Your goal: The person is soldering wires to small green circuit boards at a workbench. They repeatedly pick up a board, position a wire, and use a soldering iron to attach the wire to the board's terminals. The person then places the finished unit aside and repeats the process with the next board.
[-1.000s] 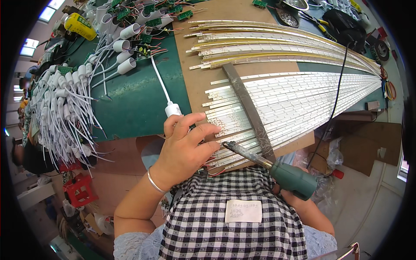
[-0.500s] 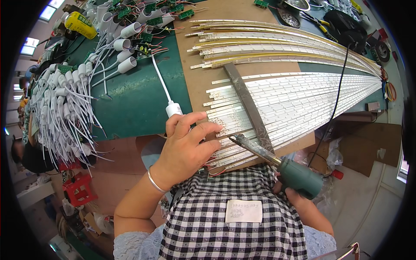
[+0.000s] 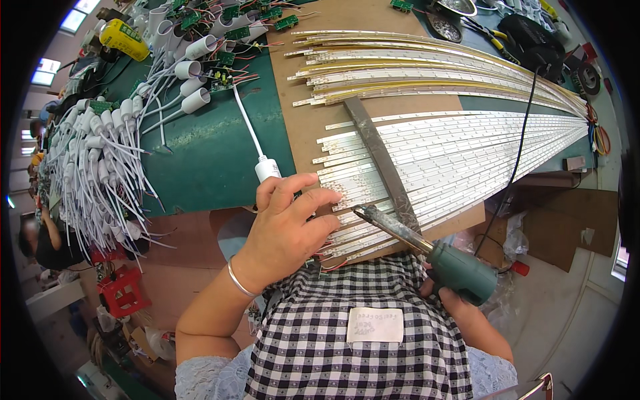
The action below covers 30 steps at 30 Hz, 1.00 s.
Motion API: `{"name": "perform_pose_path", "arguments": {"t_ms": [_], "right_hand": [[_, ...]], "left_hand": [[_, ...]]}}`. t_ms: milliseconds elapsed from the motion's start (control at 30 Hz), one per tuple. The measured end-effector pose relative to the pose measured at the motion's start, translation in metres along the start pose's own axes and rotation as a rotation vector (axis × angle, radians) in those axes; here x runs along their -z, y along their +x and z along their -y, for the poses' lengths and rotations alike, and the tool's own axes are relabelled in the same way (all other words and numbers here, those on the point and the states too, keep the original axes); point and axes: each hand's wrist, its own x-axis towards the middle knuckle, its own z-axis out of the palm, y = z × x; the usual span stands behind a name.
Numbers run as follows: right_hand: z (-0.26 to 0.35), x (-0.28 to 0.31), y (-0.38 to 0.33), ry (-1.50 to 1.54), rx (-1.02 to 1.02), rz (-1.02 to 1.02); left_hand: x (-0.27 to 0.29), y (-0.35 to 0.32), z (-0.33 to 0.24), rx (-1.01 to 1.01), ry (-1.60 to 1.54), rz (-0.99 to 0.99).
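My left hand (image 3: 290, 217) is bent over the near left ends of a fan of white LED strips (image 3: 433, 150), its fingertips touching them. What its curled fingers pinch is hidden. Just behind that hand, a white cylindrical connector (image 3: 267, 169) on a white cable partly shows. My right hand (image 3: 453, 300), mostly hidden, is wrapped round the green handle of a soldering iron (image 3: 467, 273). The iron's dark tip reaches over the strips close to my left thumb. A flat dark metal bar (image 3: 383, 163) lies across the strips.
A second bundle of strips (image 3: 413, 67) lies beyond on brown board (image 3: 300, 127). White connectors with cables (image 3: 100, 147) and small green circuit boards are heaped at left. A yellow bottle (image 3: 125, 39) stands behind them. A black cord (image 3: 523, 133) crosses the strips. Pliers (image 3: 490, 37) lie far right.
My hands and the soldering iron have barely moved. At the far left, another person's arm has come into sight.
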Motion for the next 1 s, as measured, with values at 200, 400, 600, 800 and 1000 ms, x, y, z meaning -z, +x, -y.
{"name": "perform_pose_path", "arguments": {"t_ms": [200,400,600,800,1000], "right_hand": [[0.001,-0.001,0.001,-0.005,0.006,-0.008],[0.001,-0.001,0.002,0.003,0.011,0.004],[-0.002,-0.003,0.001,0.023,0.003,-0.037],[-0.011,0.007,0.000,0.062,0.036,0.064],[-0.014,0.009,-0.005,0.023,0.024,0.041]], "left_hand": [[-0.002,0.000,-0.002,0.037,-0.017,-0.033],[-0.001,0.002,-0.003,0.043,-0.009,-0.042],[-0.001,0.006,-0.004,0.085,0.034,-0.064],[-0.003,0.006,-0.004,0.103,0.050,-0.072],[0.004,0.006,0.001,0.088,-0.170,-0.004]]}}
